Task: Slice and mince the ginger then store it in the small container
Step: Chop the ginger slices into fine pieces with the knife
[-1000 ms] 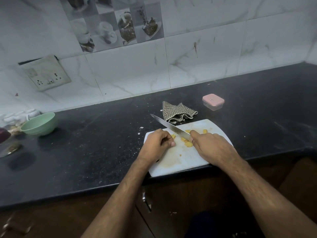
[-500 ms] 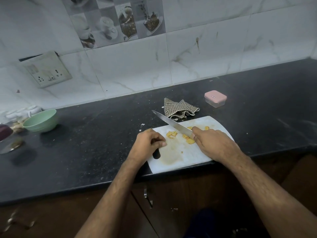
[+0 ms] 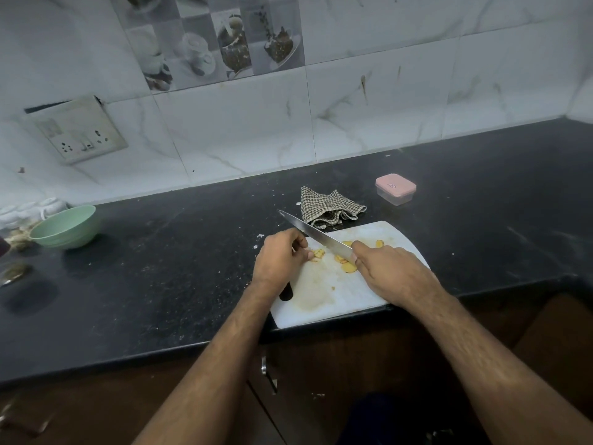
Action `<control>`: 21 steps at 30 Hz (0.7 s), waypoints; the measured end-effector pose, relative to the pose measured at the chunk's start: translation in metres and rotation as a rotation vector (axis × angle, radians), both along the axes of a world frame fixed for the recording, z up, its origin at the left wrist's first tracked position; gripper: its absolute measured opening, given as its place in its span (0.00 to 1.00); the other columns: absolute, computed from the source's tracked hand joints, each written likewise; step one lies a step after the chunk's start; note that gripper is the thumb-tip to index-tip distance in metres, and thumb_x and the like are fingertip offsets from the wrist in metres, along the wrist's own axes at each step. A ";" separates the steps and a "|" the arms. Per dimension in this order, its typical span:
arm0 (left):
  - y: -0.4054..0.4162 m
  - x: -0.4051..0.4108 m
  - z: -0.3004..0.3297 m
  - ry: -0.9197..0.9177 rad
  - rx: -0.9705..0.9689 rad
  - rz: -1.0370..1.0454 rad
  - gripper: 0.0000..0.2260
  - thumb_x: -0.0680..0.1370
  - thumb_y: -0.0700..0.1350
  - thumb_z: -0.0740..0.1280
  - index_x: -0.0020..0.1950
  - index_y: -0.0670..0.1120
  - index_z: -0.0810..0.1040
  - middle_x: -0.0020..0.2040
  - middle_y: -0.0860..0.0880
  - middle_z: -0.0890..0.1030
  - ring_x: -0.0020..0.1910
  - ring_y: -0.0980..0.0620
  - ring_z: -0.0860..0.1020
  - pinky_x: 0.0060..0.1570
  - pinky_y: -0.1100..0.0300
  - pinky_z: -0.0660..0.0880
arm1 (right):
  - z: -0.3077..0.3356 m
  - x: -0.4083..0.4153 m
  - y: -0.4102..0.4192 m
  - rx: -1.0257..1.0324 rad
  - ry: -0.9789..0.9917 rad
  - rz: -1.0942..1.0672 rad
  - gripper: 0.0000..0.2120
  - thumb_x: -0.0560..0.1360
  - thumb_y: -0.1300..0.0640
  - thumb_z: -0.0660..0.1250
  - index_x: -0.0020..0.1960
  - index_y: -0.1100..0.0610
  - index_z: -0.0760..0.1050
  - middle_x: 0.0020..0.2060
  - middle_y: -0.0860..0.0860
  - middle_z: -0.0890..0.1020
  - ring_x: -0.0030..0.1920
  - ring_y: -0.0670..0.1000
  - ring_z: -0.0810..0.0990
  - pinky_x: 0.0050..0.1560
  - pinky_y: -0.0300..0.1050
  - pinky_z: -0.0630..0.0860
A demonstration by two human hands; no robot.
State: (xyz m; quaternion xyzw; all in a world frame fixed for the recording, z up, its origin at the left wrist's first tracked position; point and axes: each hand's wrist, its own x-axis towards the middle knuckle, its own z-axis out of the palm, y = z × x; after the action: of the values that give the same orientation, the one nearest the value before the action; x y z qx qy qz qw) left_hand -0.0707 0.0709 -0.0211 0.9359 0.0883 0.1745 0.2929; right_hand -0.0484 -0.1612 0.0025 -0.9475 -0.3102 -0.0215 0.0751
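Nearest the camera, two bare forearms reach over the front edge of the black bench (image 3: 160, 277) onto a white cutting board (image 3: 333, 293) that slightly overhangs that edge. The right hand (image 3: 390, 273) is curled round the handle of a chef's knife (image 3: 316, 234), whose blade slants up and to the left across the board, its tip out over the bench. The left hand (image 3: 280, 258) rests on the board's left side with fingers bent, their tips pinching a small piece of ginger (image 3: 317, 253) just under the blade. More yellow ginger slices (image 3: 348, 267) lie beside the right hand's knuckles, and another slice (image 3: 379, 243) sits near the board's far edge. Just beyond the board a checked cloth (image 3: 330, 207) lies crumpled on the bench. To its right, apart from the board, stands the small container (image 3: 395, 188), clear with a pink lid closed on it. Far to the left a pale green bowl (image 3: 65, 226) sits near the marble-patterned wall tiles (image 3: 244, 130), where a switch and socket plate (image 3: 77, 130) is mounted.
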 end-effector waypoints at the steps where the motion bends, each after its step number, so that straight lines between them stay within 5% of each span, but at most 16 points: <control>1: 0.001 0.000 -0.002 -0.022 -0.046 0.010 0.09 0.72 0.46 0.80 0.45 0.50 0.80 0.40 0.54 0.82 0.40 0.57 0.79 0.41 0.58 0.78 | 0.000 0.000 0.000 0.001 -0.001 0.000 0.09 0.85 0.49 0.48 0.56 0.50 0.64 0.41 0.52 0.79 0.40 0.55 0.77 0.44 0.54 0.77; 7: 0.001 -0.004 -0.004 -0.043 -0.141 -0.023 0.08 0.70 0.42 0.81 0.44 0.50 0.84 0.37 0.54 0.83 0.36 0.61 0.78 0.39 0.70 0.75 | 0.004 0.000 -0.001 0.000 0.006 -0.003 0.10 0.85 0.48 0.47 0.56 0.51 0.64 0.42 0.53 0.79 0.40 0.56 0.75 0.42 0.53 0.75; 16: -0.014 0.012 -0.003 -0.084 -0.229 -0.013 0.10 0.70 0.39 0.81 0.38 0.51 0.82 0.36 0.53 0.84 0.36 0.58 0.81 0.42 0.59 0.81 | 0.004 0.000 -0.001 -0.011 0.008 0.001 0.11 0.85 0.48 0.47 0.57 0.51 0.65 0.40 0.51 0.76 0.40 0.56 0.75 0.42 0.52 0.75; 21: -0.015 0.003 -0.004 -0.146 -0.251 0.017 0.07 0.73 0.39 0.78 0.40 0.49 0.83 0.36 0.55 0.83 0.35 0.64 0.77 0.39 0.69 0.74 | 0.005 0.000 -0.003 -0.006 -0.018 0.004 0.11 0.86 0.47 0.47 0.57 0.51 0.65 0.39 0.51 0.75 0.39 0.56 0.75 0.41 0.52 0.75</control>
State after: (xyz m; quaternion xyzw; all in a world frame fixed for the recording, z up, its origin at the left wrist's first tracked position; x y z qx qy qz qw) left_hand -0.0673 0.0558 -0.0256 0.8760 0.0960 0.2320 0.4117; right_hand -0.0485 -0.1638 0.0074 -0.9468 -0.3128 -0.0290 0.0696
